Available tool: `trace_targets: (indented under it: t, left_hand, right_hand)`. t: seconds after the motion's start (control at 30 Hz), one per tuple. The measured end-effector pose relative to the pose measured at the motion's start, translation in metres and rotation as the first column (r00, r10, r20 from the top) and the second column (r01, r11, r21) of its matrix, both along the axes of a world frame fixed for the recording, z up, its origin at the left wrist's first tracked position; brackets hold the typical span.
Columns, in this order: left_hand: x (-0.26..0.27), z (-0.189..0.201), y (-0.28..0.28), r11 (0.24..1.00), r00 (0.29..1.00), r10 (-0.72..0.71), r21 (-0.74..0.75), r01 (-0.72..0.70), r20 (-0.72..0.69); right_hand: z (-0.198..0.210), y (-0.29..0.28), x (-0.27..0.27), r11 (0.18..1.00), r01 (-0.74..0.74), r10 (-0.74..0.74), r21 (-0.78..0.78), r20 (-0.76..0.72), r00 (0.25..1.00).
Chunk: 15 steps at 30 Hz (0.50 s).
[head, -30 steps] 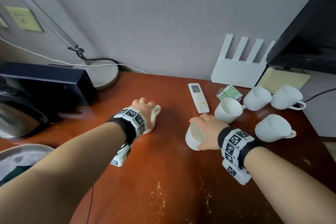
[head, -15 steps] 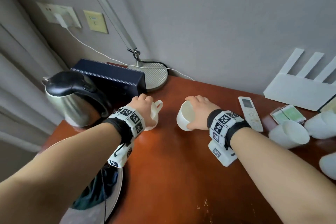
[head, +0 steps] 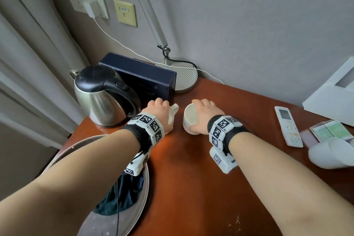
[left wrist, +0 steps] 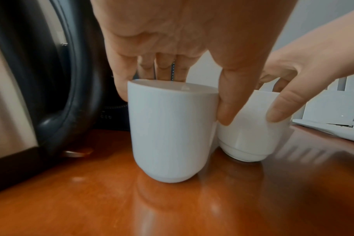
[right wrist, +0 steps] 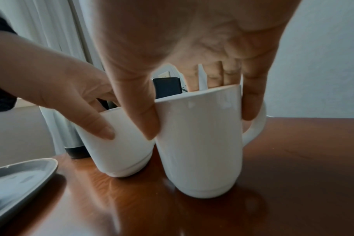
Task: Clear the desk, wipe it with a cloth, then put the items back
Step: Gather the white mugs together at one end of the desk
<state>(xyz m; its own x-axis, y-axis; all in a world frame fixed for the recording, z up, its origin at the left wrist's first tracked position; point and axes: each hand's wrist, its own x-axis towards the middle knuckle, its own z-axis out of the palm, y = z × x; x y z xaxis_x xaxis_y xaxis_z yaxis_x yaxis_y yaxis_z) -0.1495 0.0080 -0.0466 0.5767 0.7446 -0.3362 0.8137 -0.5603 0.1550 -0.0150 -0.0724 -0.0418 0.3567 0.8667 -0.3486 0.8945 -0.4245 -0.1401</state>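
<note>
Two white mugs stand side by side on the red-brown desk (head: pixel 191 178), just in front of the dark box. My left hand (head: pixel 160 112) grips the left mug (head: pixel 174 113) from above by its rim; in the left wrist view the left hand (left wrist: pixel 172 94) has its thumb and fingers on either side of the left mug (left wrist: pixel 172 135). My right hand (head: pixel 205 113) holds the right mug (head: pixel 191 120) the same way. In the right wrist view the right hand (right wrist: pixel 200 103) clasps the right mug (right wrist: pixel 200 143), whose handle points right. Both bases sit at the desk surface.
A steel kettle (head: pixel 103 97) and a dark box (head: pixel 141 76) stand close behind the left hand, with a lamp base (head: pixel 183 76) beyond. A metal tray (head: pixel 138 210) holding a dark cloth (head: pixel 122 193) lies front left. At the right are a remote (head: pixel 288 126), packets (head: pixel 331 130), another mug (head: pixel 329 153) and a router (head: pixel 335 97).
Both hands have carried their mugs leftward across the desk toward the kettle and box, and the two mugs now stand closer together. The head view has swung left.
</note>
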Motion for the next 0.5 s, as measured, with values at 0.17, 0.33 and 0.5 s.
trace_targets:
  t: [0.17, 0.33, 0.5]
  left_hand:
    - [0.004, 0.000, 0.010, 1.000, 0.999, -0.005, 0.022, 0.005, -0.032]
    - [0.006, 0.000, 0.011, 0.998, 0.995, -0.049, 0.039, 0.053, -0.082]
    - [0.003, 0.004, 0.018, 0.996, 0.987, -0.088, 0.022, 0.092, -0.133]
  right_hand:
    - [0.000, 0.008, -0.001, 1.000, 0.000, 0.002, 0.028, -0.043, 0.999]
    - [-0.001, 0.005, 0.006, 0.998, -0.064, 0.063, -0.023, -0.069, 0.996]
    - [-0.001, 0.009, 0.004, 0.999, -0.031, 0.030, -0.011, -0.064, 0.997]
